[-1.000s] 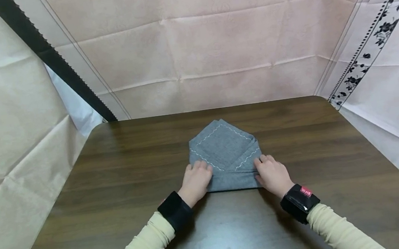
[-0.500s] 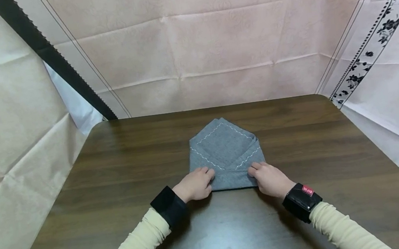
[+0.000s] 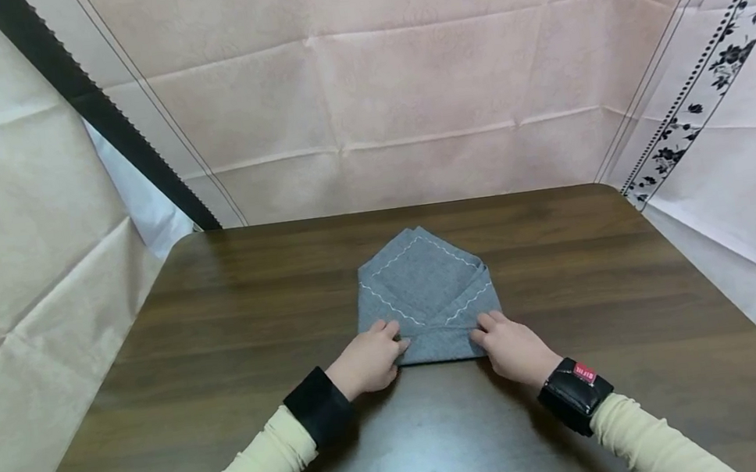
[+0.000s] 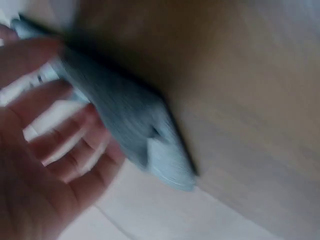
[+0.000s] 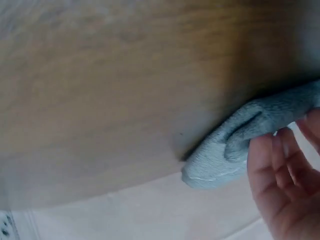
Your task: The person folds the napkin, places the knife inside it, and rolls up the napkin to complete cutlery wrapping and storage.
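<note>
A folded blue-grey cloth [image 3: 426,281] with white wavy stitching lies on the table, pointed at its far end and straight along the near edge. My left hand [image 3: 368,358] rests at its near left corner, fingertips on the fabric. On the near right corner is my right hand [image 3: 518,348], its fingers also touching the cloth. In the left wrist view, the fingers of the left hand [image 4: 25,187] are spread loosely beside the thick folded cloth [image 4: 117,100]. The right wrist view has the right hand's fingers [image 5: 262,167] lying against the rolled side folds of the cloth [image 5: 212,160].
The brown wooden table [image 3: 253,314] has rounded far corners. Pale creased sheets [image 3: 438,87] hang behind it and at both sides, one with a black band [image 3: 117,126], another with a floral strip [image 3: 719,68]. Black straps [image 3: 318,405] circle both wrists.
My left hand has slid left and nearer to me along the cloth's corner. The right hand has shifted slightly inward over the near band. The cloth stays in place.
</note>
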Available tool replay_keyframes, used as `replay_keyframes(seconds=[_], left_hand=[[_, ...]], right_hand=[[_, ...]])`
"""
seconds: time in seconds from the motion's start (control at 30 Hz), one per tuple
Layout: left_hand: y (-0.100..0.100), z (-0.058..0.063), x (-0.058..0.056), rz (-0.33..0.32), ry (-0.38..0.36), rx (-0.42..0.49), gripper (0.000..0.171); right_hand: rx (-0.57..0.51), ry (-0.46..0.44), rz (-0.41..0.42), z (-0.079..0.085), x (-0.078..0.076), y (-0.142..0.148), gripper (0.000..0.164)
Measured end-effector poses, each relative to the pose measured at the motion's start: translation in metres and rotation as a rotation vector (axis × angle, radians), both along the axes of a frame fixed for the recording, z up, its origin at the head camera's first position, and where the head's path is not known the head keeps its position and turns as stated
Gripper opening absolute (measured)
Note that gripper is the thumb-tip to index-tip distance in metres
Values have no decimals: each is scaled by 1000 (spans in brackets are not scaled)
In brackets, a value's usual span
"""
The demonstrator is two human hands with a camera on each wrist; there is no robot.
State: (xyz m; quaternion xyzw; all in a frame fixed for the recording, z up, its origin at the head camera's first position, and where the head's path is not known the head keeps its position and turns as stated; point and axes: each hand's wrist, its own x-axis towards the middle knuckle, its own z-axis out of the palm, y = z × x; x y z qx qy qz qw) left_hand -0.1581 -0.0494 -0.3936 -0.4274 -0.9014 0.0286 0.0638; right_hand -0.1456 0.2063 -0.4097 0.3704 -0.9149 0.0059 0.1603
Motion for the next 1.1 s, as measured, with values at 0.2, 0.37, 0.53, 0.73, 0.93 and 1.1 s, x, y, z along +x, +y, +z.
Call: replay_keyframes(seconds=[0.2, 0.37, 0.53, 0.73, 0.93, 1.1], left_hand=[[13, -3, 17, 78, 289, -132, 14], [17, -9, 15, 11, 347, -102, 12], [15, -9, 7, -55, 273, -74, 15], [13, -9, 3, -26, 159, -45, 14], [3, -5, 0, -7, 107, 78, 14], [-3, -3, -6, 43, -41, 135, 10]], right_hand=[[109, 106, -14, -4, 9, -7, 16], [106, 41, -14, -5, 12, -8, 31], [97, 73, -4, -5, 6, -6, 23], [6, 81, -25, -4, 4, -3, 16], [-124, -90, -71, 2, 2, 1, 15], [-225, -279, -138, 9, 0, 4, 17]])
